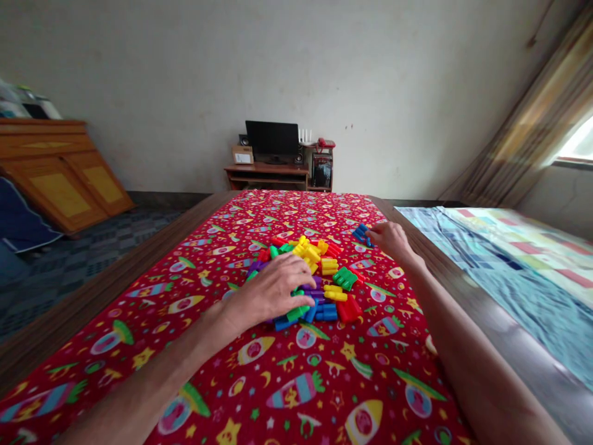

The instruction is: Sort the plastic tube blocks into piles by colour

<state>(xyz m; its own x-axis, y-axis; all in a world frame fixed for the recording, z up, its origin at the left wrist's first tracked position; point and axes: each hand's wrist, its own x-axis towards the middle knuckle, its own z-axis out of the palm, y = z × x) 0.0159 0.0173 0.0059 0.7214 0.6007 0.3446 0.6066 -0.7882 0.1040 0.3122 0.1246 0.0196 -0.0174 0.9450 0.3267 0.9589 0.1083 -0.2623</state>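
Observation:
A loose pile of plastic toy building blocks [330, 267] in red, yellow, green, blue and purple lies on the red patterned cloth [296, 395]. My left hand [278, 287] rests over the pile's left side, fingers curved and thumb apart. Its fingertips are close to a purple block [314, 293] and a green block [297, 313]; the palm hides part of the pile. Farther off to the right, my right hand [393, 240] has its fingers pinched together at a blue block [360, 232]. That block is at the cloth, apart from the pile.
Dark wooden table edges [407, 232] show on both sides of the cloth. To the right is a bed with a blue and patchwork cover [509, 266]. A desk with a monitor [272, 141] stands against the wall, and a wooden cabinet [60, 179] is at left.

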